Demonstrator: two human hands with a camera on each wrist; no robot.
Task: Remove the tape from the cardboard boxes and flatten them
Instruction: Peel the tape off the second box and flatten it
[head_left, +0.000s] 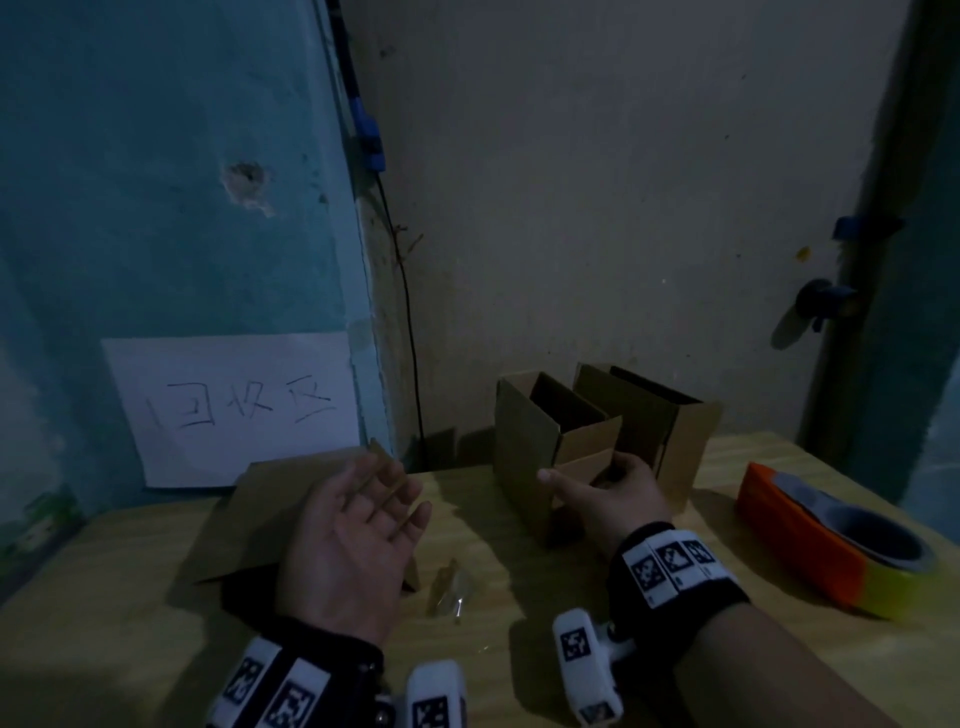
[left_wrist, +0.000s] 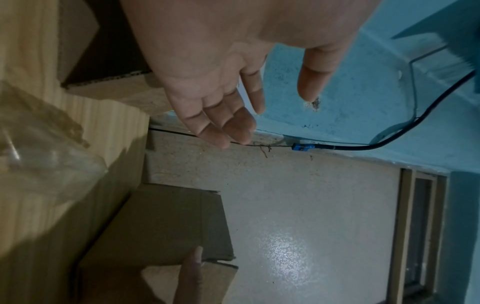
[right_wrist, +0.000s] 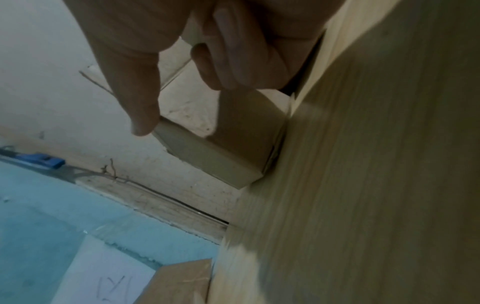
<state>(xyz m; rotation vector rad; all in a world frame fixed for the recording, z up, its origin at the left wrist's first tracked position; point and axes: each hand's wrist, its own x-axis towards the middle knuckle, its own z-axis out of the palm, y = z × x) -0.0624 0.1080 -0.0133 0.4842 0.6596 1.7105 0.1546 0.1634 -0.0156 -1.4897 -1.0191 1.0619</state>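
Two upright cardboard boxes remain; one flattened box (head_left: 291, 499) lies at the left, under the left hand (head_left: 353, 540), which hovers palm up with relaxed fingers, holding nothing. Crumpled tape (head_left: 449, 590) sits on the wooden table (head_left: 519, 675). The nearer box (head_left: 535, 457) is pinched at a flap by the right hand (head_left: 618, 493); it is probably best steadied from both sides before collapsing. An orange tape dispenser (head_left: 831, 545) lies right, before bare walls.

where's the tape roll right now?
In the head view the tape roll lies on the table at its far right edge, right of the two upright boxes and the right hand; nothing touches it.
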